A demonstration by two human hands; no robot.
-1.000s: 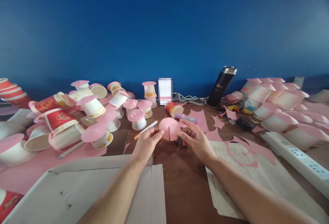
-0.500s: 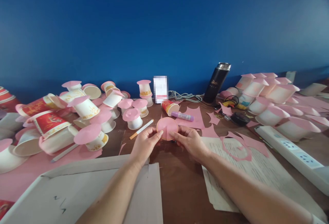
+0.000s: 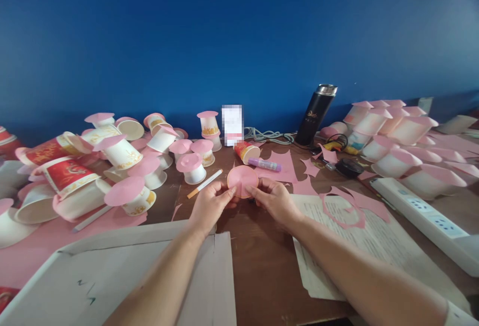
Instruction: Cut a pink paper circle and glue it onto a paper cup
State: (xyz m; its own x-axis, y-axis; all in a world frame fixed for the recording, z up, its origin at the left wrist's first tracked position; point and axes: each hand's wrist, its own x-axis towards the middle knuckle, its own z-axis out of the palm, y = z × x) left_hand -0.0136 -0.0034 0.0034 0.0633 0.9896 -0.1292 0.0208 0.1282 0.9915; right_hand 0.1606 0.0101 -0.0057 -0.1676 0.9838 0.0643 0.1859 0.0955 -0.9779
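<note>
Between my two hands is a round pink paper disc (image 3: 243, 178) with a thin yellowish rim, tilted so its face is toward me. My left hand (image 3: 212, 205) pinches its lower left edge between thumb and fingers. On the lower right edge, my right hand (image 3: 276, 199) does the same. Just beyond the disc lies a red and gold paper cup (image 3: 247, 152) on its side, with a purple glue stick (image 3: 265, 164) beside it. An orange-ended white pen (image 3: 204, 184) rests near my left hand. What is behind the disc is hidden.
Paper cups with pink tops crowd the left (image 3: 126, 193) and right (image 3: 399, 163). A black flask (image 3: 316, 115) stands by the blue wall. A white power strip (image 3: 426, 221), printed papers (image 3: 337, 261) with pink offcuts, and a white box (image 3: 123, 276) lie around my forearms.
The whole view has shifted slightly, so everything sits a little higher and further left. Both hands still hold the pink disc, in nearly the same pose.
</note>
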